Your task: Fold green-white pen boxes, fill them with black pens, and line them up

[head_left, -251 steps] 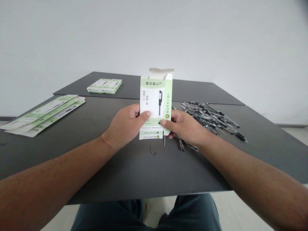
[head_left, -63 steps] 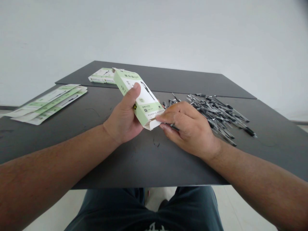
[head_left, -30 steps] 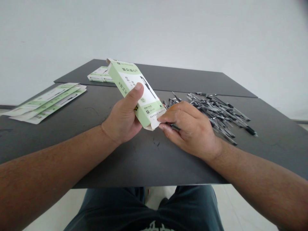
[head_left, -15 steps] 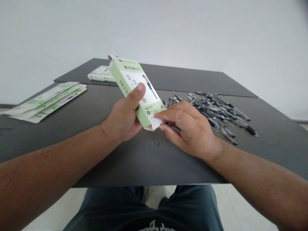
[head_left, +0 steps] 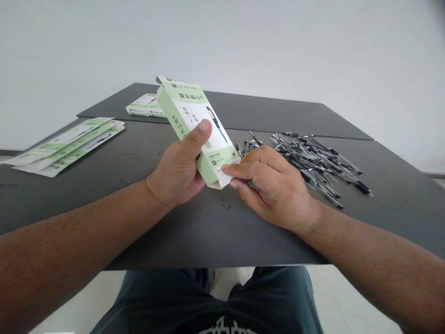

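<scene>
Tilted above the table is a green and white pen box, printed with a black pen. My left hand is closed round its left side, thumb across the front face. At the box's lower end, my right hand pinches the box's end flap between thumb and forefinger. The flaps at the upper end stand out from the box. What is inside the box is hidden. Just beyond my right hand lies a loose pile of clear pens with black caps.
Several flattened green and white cartons lie overlapped on the left of the dark table. Further back, closed pen boxes lie side by side, partly hidden by the held box. A pale wall stands behind the table.
Almost nothing differs. The box has turned very slightly, and my right thumb and forefinger have shifted a little at its lower flap.
</scene>
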{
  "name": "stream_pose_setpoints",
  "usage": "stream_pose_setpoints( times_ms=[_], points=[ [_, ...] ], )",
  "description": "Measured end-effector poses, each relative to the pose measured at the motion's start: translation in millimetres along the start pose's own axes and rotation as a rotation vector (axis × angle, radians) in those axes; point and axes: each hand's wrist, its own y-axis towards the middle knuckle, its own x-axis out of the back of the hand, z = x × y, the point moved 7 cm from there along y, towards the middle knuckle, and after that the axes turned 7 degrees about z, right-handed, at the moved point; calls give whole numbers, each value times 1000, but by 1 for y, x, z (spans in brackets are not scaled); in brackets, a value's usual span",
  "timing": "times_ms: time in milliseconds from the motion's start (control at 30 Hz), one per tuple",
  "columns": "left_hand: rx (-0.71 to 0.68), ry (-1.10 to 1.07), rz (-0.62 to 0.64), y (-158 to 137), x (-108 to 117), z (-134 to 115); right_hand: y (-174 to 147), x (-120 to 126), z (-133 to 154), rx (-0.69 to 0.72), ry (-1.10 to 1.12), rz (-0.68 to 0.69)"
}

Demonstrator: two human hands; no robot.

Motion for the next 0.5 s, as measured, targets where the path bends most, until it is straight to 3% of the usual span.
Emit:
stream_pose_setpoints(
  times_ms=[500],
  points=[
    [75,-8,-57,-4,-3,-2,0,2,-7,1,21,-8]
  ],
)
